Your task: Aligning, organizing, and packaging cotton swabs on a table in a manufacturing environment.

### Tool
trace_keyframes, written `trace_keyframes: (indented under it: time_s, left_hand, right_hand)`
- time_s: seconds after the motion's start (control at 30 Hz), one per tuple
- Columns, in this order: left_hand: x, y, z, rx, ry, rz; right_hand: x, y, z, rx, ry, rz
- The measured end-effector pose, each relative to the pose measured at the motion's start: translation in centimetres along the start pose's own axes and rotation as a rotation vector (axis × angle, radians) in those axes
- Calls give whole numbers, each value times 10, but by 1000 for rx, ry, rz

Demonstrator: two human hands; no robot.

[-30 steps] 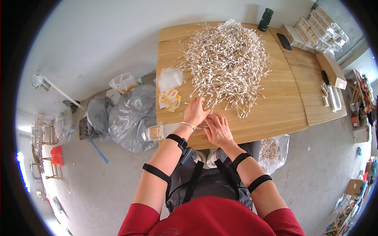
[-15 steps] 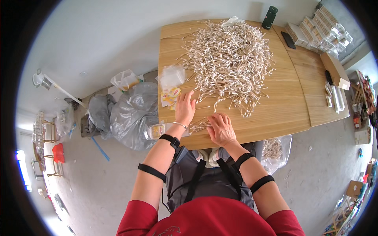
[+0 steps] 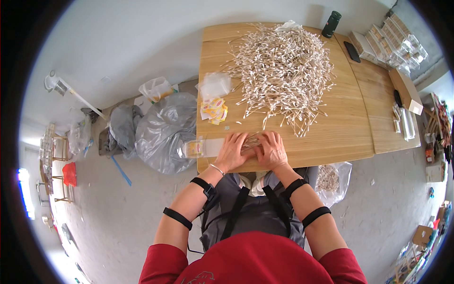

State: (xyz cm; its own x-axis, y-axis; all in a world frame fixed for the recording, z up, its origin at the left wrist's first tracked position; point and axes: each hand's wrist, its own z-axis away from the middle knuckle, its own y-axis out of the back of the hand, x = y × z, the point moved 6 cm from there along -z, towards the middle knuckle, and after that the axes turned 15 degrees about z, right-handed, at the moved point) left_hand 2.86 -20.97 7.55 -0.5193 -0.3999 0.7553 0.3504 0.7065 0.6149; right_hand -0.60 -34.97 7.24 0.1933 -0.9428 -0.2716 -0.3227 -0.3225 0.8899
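Note:
Near the front edge of the wooden table (image 3: 340, 142), my left hand (image 3: 231, 152) and my right hand (image 3: 273, 151) close from both sides around a bundle of cotton swabs (image 3: 251, 142). Its sticks lie crosswise between my fingers, and part of it is hidden under them. Left of my left hand lies a flat clear plastic bag (image 3: 213, 147) with a yellow-and-white card (image 3: 194, 148) at its outer end, sticking out past the table's left edge. Beyond my hands rises a large heap of loose cotton swabs (image 3: 286, 78).
Yellow-and-white cards (image 3: 214, 111) and clear bags (image 3: 215, 85) lie along the table's left side. At the back stand a dark bottle (image 3: 331, 24), a phone (image 3: 352, 51) and stacked packs (image 3: 390, 40). A cardboard box (image 3: 405, 91) is at right; a big grey plastic bag (image 3: 165, 132) sits on the floor.
My left hand has come back from beside the yellow cards and closed on the swab bundle. My right hand stays at the bundle, its fingers now wrapped round it. The view has shifted slightly.

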Motion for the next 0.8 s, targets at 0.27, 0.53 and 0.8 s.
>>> trace_keyframes:
  time_s: [0.27,0.53,0.8]
  left_hand:
    - [-16,0,15,142,30,-32]
    - [-17,3,18,166,5,42]
    - [-7,19,29,202,-16,124]
  right_hand:
    - [11,-7,-5,146,-156,-312]
    - [-26,-27,2,95,-156,-520]
    - [-23,-20,1,-48,59,-242]
